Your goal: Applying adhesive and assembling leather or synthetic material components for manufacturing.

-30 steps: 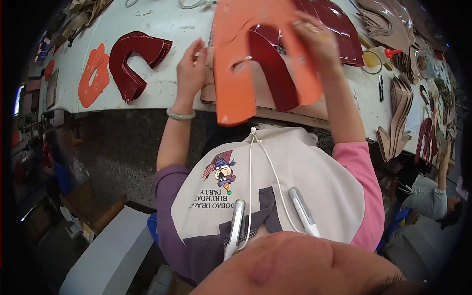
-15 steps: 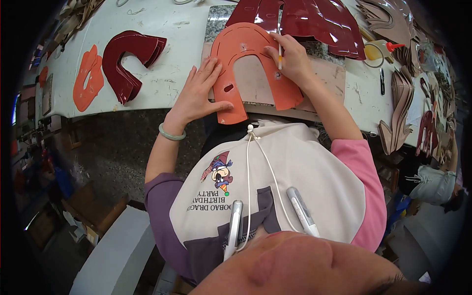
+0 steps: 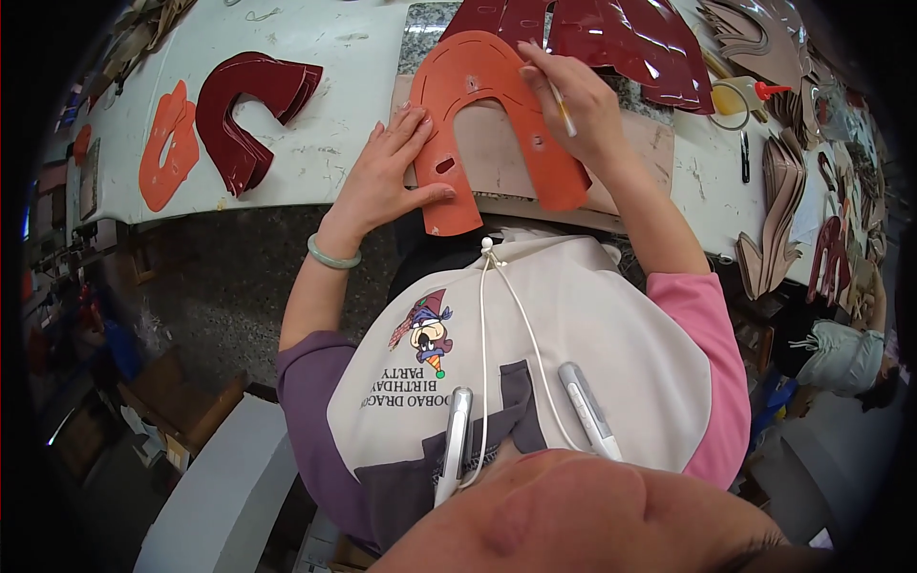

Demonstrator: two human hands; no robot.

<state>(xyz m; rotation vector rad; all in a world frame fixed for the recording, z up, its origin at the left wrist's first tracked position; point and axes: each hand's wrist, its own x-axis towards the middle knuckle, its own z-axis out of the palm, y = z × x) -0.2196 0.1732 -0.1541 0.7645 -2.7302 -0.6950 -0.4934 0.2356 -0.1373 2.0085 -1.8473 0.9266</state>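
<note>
An orange U-shaped template (image 3: 478,62), with thin slots and small holes cut in it, lies on a beige board (image 3: 650,153) at the table's near edge. My left hand (image 3: 387,172) rests on the template's left arm with the fingers spread and the thumb across it. At the template's upper right edge, my right hand (image 3: 594,119) holds a slim pale pen (image 3: 565,110) between closed fingers. The pen's writing tip is hard to make out, so I cannot tell whether it touches anything. What lies directly beneath the template is hidden.
Dark red curved pieces (image 3: 229,124) are stacked to the left, beside an orange cut-out template (image 3: 170,153). Glossy dark red sheets (image 3: 630,48) lie ahead. On the right are a yellow glue bottle with red tip (image 3: 734,97), a black pen (image 3: 744,158) and beige pieces (image 3: 776,220).
My right hand has shifted slightly right, and the pen has tilted away from the template's right edge. The template sits slightly farther away. My left hand stays spread on it.
</note>
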